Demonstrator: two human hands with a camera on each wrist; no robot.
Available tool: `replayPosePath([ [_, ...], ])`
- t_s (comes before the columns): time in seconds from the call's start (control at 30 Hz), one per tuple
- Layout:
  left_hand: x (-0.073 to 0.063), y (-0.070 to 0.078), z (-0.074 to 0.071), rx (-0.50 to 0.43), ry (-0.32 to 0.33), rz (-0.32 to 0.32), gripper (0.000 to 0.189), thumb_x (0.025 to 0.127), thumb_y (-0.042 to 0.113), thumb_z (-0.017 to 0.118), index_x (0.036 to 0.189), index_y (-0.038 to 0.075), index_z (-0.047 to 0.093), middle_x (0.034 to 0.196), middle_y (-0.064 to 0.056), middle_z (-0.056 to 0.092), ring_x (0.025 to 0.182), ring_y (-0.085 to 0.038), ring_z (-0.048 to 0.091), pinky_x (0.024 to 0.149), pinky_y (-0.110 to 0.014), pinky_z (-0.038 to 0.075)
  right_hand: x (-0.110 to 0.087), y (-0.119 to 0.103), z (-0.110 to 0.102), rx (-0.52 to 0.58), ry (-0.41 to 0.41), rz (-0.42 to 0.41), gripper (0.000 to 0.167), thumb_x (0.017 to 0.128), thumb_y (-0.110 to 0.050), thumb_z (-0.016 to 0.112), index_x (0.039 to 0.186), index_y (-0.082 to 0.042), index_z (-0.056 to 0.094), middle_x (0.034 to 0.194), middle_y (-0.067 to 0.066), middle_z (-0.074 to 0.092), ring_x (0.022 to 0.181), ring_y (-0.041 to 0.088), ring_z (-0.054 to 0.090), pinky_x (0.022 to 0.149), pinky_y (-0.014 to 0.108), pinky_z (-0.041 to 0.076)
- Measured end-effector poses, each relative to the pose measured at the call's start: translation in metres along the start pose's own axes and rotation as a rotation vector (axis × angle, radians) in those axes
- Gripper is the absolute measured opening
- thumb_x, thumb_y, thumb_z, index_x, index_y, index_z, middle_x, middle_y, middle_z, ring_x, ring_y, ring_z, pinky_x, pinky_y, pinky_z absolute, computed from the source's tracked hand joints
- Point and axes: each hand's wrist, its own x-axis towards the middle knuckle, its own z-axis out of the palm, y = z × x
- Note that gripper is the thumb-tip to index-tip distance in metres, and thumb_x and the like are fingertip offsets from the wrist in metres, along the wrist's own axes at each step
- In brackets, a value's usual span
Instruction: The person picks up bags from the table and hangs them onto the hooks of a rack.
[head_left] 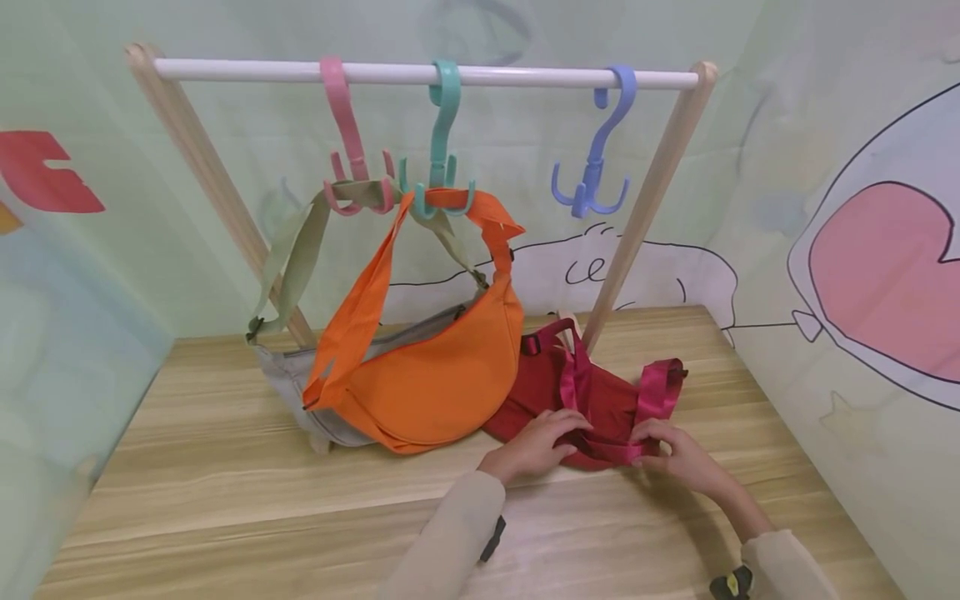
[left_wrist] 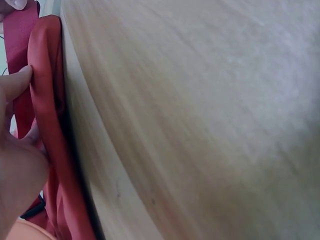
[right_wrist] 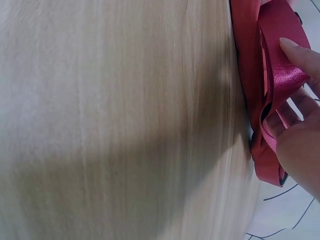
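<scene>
A dark red shoulder bag (head_left: 600,400) with magenta straps lies on the wooden tabletop, below the right end of a rack. My left hand (head_left: 536,446) holds the bag's near side, fingers over the cloth and thumb at its edge. In the left wrist view, the fingers of this left hand (left_wrist: 17,115) press at the folded red edge. My right hand (head_left: 678,454) pinches the wide magenta strap (head_left: 658,390) at the bag's right end. The right wrist view shows my right thumb on top of the strap (right_wrist: 282,50), other fingers behind it.
From the white rail (head_left: 517,77) hang a pink hook (head_left: 345,117), a green hook (head_left: 444,117) and a blue hook (head_left: 603,158). An orange bag (head_left: 442,383) on the green hook overlaps a grey bag (head_left: 292,379) on the pink one. Wooden rack posts (head_left: 648,200) stand at both ends.
</scene>
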Motion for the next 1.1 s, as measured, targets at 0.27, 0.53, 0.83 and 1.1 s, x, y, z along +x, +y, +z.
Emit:
replayPosePath([
  [0.27,0.001,0.0,0.0,0.02,0.021,0.022,0.034,0.091,0.012,0.055,0.124,0.016,0.056,0.124,0.001,0.049,0.109,-0.017,0.042,0.093,-0.027,0.035,0.0,-0.001,0.0,-0.011,-0.002,-0.027,0.026,0.067,0.008,0.074,0.086,-0.005,0.062,0.09,0.012,0.059,0.087,0.007,0.049,0.071,0.025,0.04],
  [0.53,0.001,0.0,0.0,0.024,0.026,0.027,0.032,0.091,0.012,0.055,0.123,0.016,0.057,0.123,0.0,0.049,0.109,-0.018,0.042,0.094,-0.028,0.034,0.006,-0.029,-0.004,-0.001,-0.003,-0.051,0.026,0.064,0.017,0.07,0.082,0.002,0.059,0.085,0.02,0.057,0.083,0.013,0.05,0.068,0.027,0.04],
  [0.83,0.002,0.003,-0.002,0.009,0.019,0.009,0.033,0.091,0.013,0.056,0.123,0.018,0.056,0.125,0.003,0.048,0.107,-0.017,0.042,0.089,-0.031,0.037,0.003,-0.013,-0.004,-0.035,-0.01,0.002,0.023,0.069,0.007,0.073,0.085,-0.006,0.061,0.09,0.011,0.059,0.089,0.007,0.049,0.073,0.025,0.039],
  [1.1,0.002,0.005,-0.002,0.014,0.031,0.013,0.029,0.09,0.012,0.056,0.118,0.018,0.059,0.124,0.002,0.049,0.108,-0.018,0.042,0.086,-0.034,0.038,0.007,-0.021,-0.01,-0.047,-0.03,0.031,0.023,0.071,0.002,0.074,0.087,-0.01,0.062,0.092,0.009,0.059,0.089,0.006,0.045,0.066,0.026,0.039],
])
